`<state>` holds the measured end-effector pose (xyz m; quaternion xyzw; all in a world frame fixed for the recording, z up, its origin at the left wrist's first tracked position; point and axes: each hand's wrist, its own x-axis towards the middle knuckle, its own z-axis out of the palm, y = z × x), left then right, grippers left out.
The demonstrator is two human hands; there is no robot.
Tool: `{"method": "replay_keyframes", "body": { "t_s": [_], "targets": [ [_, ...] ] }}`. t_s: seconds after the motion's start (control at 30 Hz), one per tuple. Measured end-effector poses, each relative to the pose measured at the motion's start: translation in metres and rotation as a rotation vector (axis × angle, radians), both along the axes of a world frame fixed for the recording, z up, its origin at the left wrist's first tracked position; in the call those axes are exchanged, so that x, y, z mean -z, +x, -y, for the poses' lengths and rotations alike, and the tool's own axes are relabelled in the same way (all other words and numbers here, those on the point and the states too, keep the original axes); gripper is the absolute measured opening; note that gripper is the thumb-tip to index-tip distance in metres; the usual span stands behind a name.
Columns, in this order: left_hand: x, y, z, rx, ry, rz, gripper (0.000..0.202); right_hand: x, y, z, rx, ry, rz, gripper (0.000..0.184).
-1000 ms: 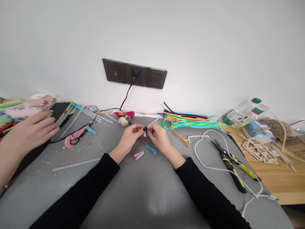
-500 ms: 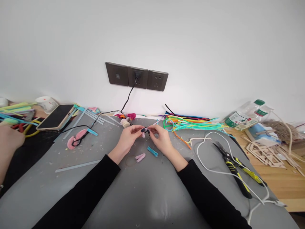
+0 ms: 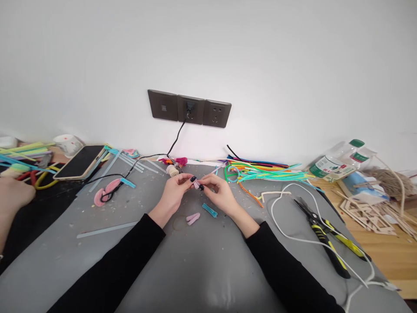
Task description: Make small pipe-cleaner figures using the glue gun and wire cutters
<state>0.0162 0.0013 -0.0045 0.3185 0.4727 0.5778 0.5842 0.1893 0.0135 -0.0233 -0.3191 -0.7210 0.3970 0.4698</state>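
Pink pipe cleaner (image 3: 196, 185) sits at the fingertips of both hands, over the gray table (image 3: 182, 269), as I see it from my end. I have the left hand (image 3: 172, 192) and right hand (image 3: 222, 194) nearly together, each pinching it. Below them lie a folded pink piece (image 3: 193, 218) and a blue piece (image 3: 209, 210); scissors (image 3: 321, 232) rest well apart, rightward.

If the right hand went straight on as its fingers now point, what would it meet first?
Probably the lilac piece between the fingertips, then the left hand right beyond it; the depth there is unclear.
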Motion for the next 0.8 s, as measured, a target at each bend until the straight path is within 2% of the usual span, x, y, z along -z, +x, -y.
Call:
{"method": "replay_keyframes", "body": {
  "t_s": [0.13,0.33,0.5,0.63,0.8],
  "targets": [
    [0.001,0.001,0.0,-0.02,0.011,0.016,0.067,0.0,0.002,0.0,-0.018,-0.004,-0.005,0.015],
    [0.011,-0.001,-0.004,-0.025,0.07,-0.069,0.062,-0.004,0.004,0.002,-0.041,-0.04,-0.036,0.014],
    [0.016,-0.004,-0.008,-0.042,0.175,-0.099,0.054,-0.003,0.002,0.001,-0.019,-0.198,-0.077,0.026],
    [0.015,-0.005,-0.008,0.028,0.21,-0.15,0.049,0.0,0.003,-0.004,-0.006,-0.284,-0.115,0.03],
    [0.012,-0.007,-0.006,0.164,0.303,-0.413,0.037,0.001,0.007,-0.009,0.061,-0.19,-0.082,0.025]
  ]
}}
